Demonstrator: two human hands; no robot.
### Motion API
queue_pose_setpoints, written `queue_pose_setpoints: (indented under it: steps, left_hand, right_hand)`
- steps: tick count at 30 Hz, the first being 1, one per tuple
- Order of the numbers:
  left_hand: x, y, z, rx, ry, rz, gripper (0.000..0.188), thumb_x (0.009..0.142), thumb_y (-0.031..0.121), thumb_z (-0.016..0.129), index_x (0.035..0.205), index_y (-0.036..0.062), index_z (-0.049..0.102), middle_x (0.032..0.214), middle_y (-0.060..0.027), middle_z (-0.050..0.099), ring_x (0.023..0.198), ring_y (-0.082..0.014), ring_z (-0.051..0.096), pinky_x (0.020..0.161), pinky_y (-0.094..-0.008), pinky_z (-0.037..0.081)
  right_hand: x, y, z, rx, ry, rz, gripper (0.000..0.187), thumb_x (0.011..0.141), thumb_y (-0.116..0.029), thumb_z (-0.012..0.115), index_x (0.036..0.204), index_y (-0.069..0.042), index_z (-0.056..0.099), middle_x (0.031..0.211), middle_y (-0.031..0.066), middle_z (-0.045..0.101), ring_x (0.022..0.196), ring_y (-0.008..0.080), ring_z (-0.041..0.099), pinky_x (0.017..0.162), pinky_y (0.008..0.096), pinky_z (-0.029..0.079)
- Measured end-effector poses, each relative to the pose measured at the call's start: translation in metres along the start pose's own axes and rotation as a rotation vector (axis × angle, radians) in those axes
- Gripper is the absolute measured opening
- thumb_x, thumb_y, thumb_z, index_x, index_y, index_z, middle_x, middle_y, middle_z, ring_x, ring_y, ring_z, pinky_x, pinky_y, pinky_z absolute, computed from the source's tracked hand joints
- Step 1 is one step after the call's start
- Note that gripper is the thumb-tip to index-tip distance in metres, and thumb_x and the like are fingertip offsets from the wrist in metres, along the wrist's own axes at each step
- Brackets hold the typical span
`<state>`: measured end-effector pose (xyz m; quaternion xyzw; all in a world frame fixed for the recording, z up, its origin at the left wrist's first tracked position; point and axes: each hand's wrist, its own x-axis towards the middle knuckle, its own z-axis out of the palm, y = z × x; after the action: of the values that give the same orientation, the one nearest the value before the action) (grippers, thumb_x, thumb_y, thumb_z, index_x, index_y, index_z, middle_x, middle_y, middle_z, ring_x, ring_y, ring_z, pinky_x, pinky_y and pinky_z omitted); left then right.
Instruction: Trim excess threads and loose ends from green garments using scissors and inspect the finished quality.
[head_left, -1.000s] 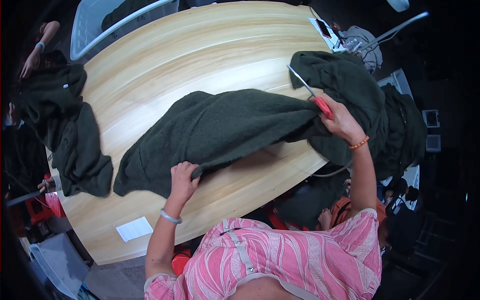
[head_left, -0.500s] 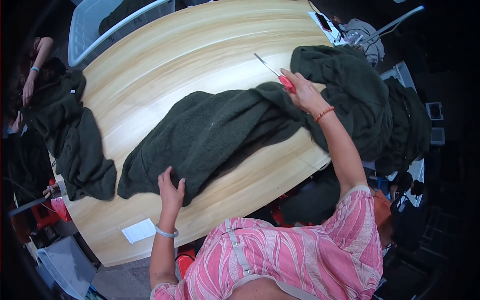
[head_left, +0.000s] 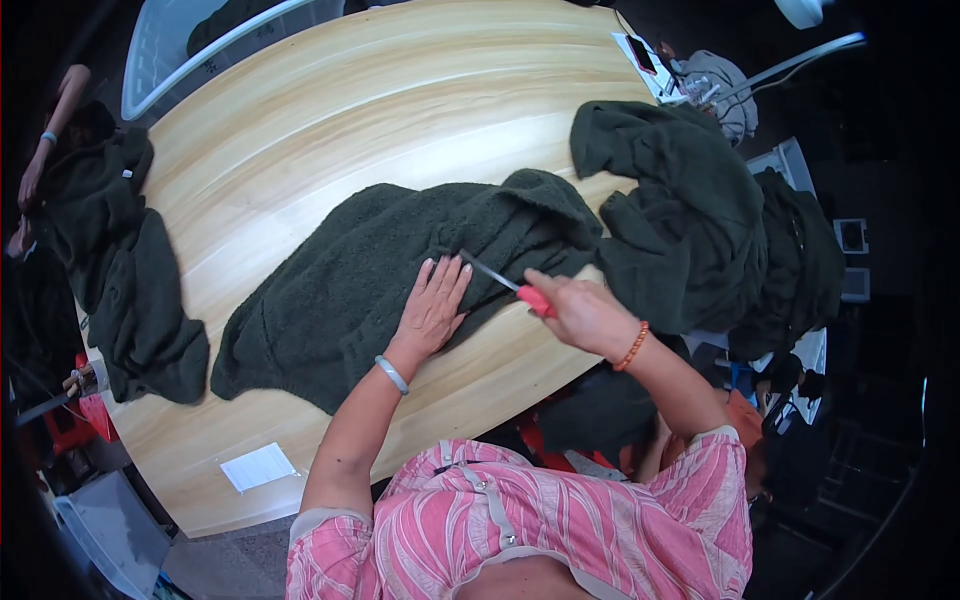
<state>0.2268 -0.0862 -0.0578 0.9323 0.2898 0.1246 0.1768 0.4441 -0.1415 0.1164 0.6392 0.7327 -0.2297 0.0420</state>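
Note:
A dark green fleece garment [head_left: 350, 270] lies spread and rumpled across the middle of the wooden table. My left hand [head_left: 434, 308] rests flat on its near side, fingers stretched out and holding nothing. Closed round the red handle of a thin-bladed metal tool [head_left: 492, 272], my right hand [head_left: 590, 318] is just right of the left one. The tool's tip meets the fabric close to my left fingertips. Its exact kind is unclear, as my fingers hide part of the handle.
More dark green garments [head_left: 690, 220] are heaped at the right. Another green garment [head_left: 150, 300] lies at the left edge, near a co-worker's arm [head_left: 50, 140]. A clear plastic bin [head_left: 150, 70] stands at the far left. A white paper [head_left: 258, 467] lies near the front edge.
My right hand has brought the red-handled tool down and nearer, from above the table to the fabric. My left hand has slid right and away from me, flattening onto the garment.

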Motion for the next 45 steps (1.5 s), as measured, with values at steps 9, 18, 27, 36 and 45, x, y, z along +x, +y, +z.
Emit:
queue_pose_setpoints:
  steps: [9,18,27,36,45]
  left_hand:
    - [0.002,-0.003,0.008,-0.008,-0.039,-0.011,0.09,0.073,0.03,0.076,0.147,0.0093,0.031,0.152,-0.0135,0.031,0.141,-0.0317,0.029,0.119,-0.0455,0.016]
    - [-0.001,-0.007,0.014,0.004,0.084,0.038,0.092,0.068,0.029,0.077,0.147,0.0096,0.033,0.151,-0.012,0.035,0.14,-0.0308,0.031,0.118,-0.047,0.017]
    - [-0.006,-0.008,0.013,-0.048,-0.004,-0.038,0.087,0.072,0.03,0.077,0.146,0.01,0.034,0.15,-0.0104,0.036,0.141,-0.0297,0.03,0.117,-0.0478,0.017]
    - [-0.013,-0.007,-0.001,-0.1,0.052,-0.005,0.077,0.08,0.038,0.069,0.144,0.0086,0.038,0.151,-0.0157,0.034,0.141,-0.0347,0.028,0.117,-0.0509,0.016]
    - [-0.081,-0.025,-0.028,-0.113,0.114,-0.203,0.071,0.084,0.02,0.068,0.145,0.0044,0.035,0.153,-0.0168,0.031,0.142,-0.0336,0.028,0.117,-0.0481,0.019]
  right_hand:
    - [0.012,-0.011,0.023,-0.004,-0.101,-0.013,0.026,0.087,-0.017,0.058,0.104,0.003,0.058,0.071,0.0238,0.064,0.073,0.0382,0.067,0.064,0.0477,0.053]
    - [0.024,-0.055,0.049,0.136,-0.229,-0.268,0.024,0.086,-0.015,0.056,0.102,0.002,0.059,0.076,0.025,0.066,0.076,0.041,0.067,0.067,0.0491,0.053]
    - [0.002,0.011,0.022,-0.039,-0.02,0.164,0.021,0.088,-0.023,0.059,0.097,-0.004,0.058,0.075,0.0215,0.066,0.074,0.0397,0.066,0.066,0.0509,0.052]
    - [-0.017,-0.065,0.033,0.354,-0.209,0.006,0.031,0.089,-0.025,0.059,0.113,-0.005,0.058,0.08,0.0234,0.066,0.08,0.0437,0.064,0.072,0.0533,0.05]
    - [-0.034,-0.051,0.087,0.264,-0.013,0.017,0.04,0.089,-0.021,0.059,0.123,-0.003,0.052,0.094,0.0234,0.067,0.087,0.0411,0.065,0.079,0.0483,0.051]
